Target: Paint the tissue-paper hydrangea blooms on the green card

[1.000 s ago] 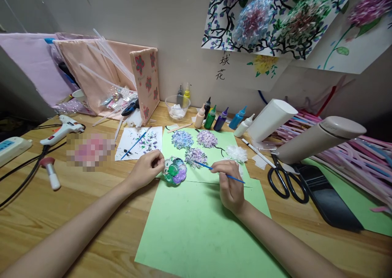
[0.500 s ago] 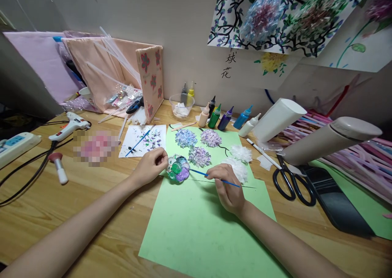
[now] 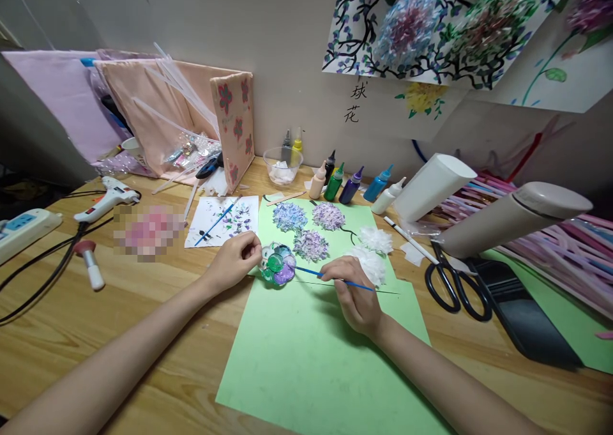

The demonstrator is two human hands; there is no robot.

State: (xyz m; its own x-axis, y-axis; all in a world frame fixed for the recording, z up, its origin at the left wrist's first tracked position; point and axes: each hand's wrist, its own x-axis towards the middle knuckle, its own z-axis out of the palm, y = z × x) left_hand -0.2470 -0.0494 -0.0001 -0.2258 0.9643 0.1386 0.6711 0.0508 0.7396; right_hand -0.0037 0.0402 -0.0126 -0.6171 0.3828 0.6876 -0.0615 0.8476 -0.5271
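Note:
My left hand is closed on the left edge of a small round paint palette with green, blue and purple wells. My right hand pinches a thin blue paintbrush, whose tip reaches into the palette's purple well. Both rest on a green paper sheet. Just beyond lie three blue and purple tissue flowers and two white ones on another green sheet.
Paint bottles stand in a row at the back. Black scissors, a white roll and a lamp head are to the right. A glue gun, a power strip and cables lie to the left.
My right hand swung the brush tip left from the purple flower down to the palette. The left hand kept hold of the palette. The view shifted slightly.

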